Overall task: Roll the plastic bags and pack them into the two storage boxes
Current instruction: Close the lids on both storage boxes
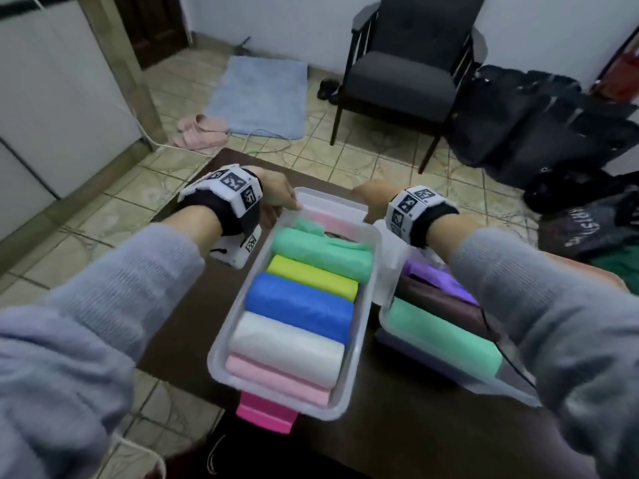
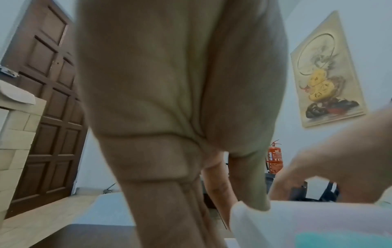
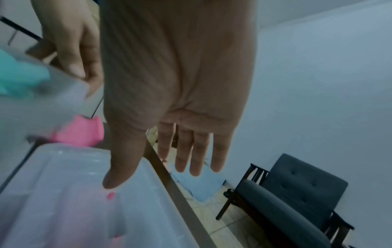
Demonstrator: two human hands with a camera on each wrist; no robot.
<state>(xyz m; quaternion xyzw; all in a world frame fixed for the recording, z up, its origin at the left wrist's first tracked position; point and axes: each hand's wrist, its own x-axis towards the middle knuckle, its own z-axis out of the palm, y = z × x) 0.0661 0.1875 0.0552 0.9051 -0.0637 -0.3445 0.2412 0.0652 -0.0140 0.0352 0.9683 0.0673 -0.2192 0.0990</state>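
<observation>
My left hand (image 1: 276, 197) grips the far-left corner of the clear storage box (image 1: 349, 392), thumb on its rim. My right hand (image 1: 375, 198) hovers beside its far-right corner, fingers straight, holding nothing. Rolled bags (image 1: 301, 305) fill the box; second box (image 1: 389, 323) just right of it.

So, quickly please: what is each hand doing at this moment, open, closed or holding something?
Left hand: grips the far left corner of the left storage box.
Right hand: open, fingers straight, holding nothing.

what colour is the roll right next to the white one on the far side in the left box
Blue: the blue roll lies beside the white roll, clearest in the head view.
</observation>
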